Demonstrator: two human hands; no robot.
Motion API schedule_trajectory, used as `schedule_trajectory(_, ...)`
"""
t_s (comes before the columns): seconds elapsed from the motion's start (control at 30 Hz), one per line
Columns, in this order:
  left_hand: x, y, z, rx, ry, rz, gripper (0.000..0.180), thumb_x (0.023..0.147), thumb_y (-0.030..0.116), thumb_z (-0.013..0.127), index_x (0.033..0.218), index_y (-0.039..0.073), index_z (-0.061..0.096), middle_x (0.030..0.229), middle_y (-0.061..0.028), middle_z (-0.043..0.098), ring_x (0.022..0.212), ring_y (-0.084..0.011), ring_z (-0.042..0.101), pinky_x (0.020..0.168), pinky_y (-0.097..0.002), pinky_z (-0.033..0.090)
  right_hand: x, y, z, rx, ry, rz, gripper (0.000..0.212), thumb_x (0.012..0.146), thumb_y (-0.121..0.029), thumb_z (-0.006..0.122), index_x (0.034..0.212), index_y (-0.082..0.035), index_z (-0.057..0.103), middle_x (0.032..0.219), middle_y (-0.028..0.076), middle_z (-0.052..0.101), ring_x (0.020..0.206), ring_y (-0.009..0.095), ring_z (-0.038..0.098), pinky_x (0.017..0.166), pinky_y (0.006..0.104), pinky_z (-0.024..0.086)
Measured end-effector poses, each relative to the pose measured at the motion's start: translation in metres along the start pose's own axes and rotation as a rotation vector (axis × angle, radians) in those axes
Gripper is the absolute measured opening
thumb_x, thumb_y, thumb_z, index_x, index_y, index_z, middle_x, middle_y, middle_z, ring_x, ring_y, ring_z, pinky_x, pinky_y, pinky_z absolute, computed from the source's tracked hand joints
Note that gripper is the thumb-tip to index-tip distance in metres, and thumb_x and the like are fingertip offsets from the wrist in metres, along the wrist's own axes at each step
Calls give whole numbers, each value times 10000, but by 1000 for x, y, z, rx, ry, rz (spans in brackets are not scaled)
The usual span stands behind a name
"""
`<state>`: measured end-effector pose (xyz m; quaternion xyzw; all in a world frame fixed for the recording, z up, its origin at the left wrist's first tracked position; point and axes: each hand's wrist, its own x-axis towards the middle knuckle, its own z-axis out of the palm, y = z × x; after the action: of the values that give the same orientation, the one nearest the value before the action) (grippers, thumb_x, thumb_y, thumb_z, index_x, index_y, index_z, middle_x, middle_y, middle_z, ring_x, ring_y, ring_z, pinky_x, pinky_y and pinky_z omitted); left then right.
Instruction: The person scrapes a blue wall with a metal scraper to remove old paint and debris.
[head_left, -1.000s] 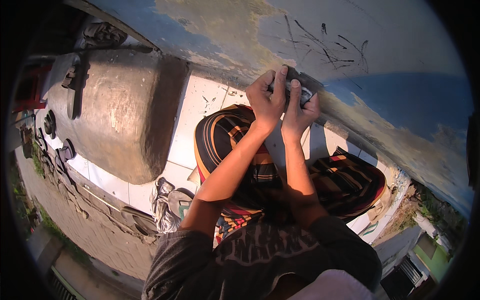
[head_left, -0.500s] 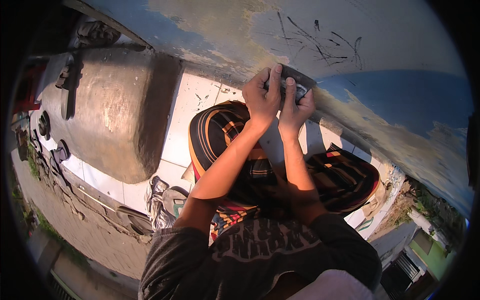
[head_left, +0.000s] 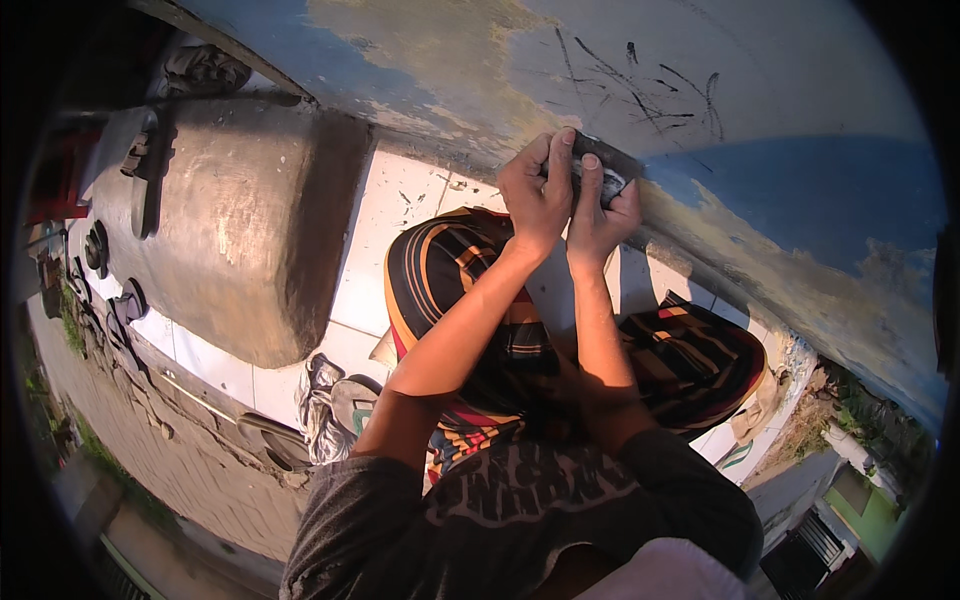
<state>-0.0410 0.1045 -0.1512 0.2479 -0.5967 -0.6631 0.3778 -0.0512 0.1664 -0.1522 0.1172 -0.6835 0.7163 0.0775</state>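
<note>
Both my hands are together at the foot of a painted wall [head_left: 790, 190] with worn, patchy paint. My left hand [head_left: 537, 195] is closed, its thumb lying along the near side of a dark, flat-looking block [head_left: 612, 153]. Gripping the same block from its other end is my right hand [head_left: 603, 212], thumb up and fingers curled. The block is against the wall, with a whitish, glossy patch showing between the hands. Its exact kind cannot be made out, and its underside is hidden by my fingers.
I sit on white floor tiles [head_left: 385, 200], a striped dark cloth [head_left: 440, 270] over my legs. A large smooth brown block [head_left: 235, 230] stands at left with a sandal [head_left: 145, 190] on it. A crumpled silvery cloth [head_left: 320, 410] and a sandal [head_left: 352, 402] lie near my left elbow.
My hands and the dark block have shifted slightly to the right along the wall. The grip looks the same; the view has also moved a little.
</note>
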Motion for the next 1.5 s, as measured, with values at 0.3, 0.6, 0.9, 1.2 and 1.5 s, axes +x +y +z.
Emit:
schedule_trajectory(0.3,-11,-4,-8,-37,-19,-19,359,933,165,569,637,-13,471,509,-19,333,536,-62,270,444,-277,258,-2,0,-1,17,-13,-7,158,882,-118,654,974,4,613,862,26,653,741,49,560,661,209,447)
schedule_trajectory(0.6,-3,-3,-7,-49,-39,-15,356,938,179,564,648,-15,491,511,-26,351,529,-63,292,449,-280,279,-3,0,0,-1,-32,43,162,914,-133,609,961,21,602,886,25,638,758,50,539,671,208,438)
schedule_trajectory(0.9,-13,15,-17,75,8,-89,321,948,305,560,861,-1,598,639,-6,567,572,-46,486,537,-191,381,-21,13,-100,-362,-212,146,155,900,-124,627,964,17,613,868,10,636,763,61,538,702,208,430)
schedule_trajectory(1.2,4,34,-15,-216,-169,-416,325,826,360,706,819,36,690,752,-25,657,632,-84,565,588,-214,378,-84,29,-134,-330,-273,389,161,875,-137,648,907,20,636,779,8,634,693,65,532,633,237,438)
schedule_trajectory(1.5,5,35,-10,-367,-152,-379,218,813,247,726,785,33,692,721,-19,666,630,-65,563,554,-207,360,-97,51,-151,-352,-305,401,180,889,-176,648,909,-1,614,779,-3,611,690,47,525,623,219,431)
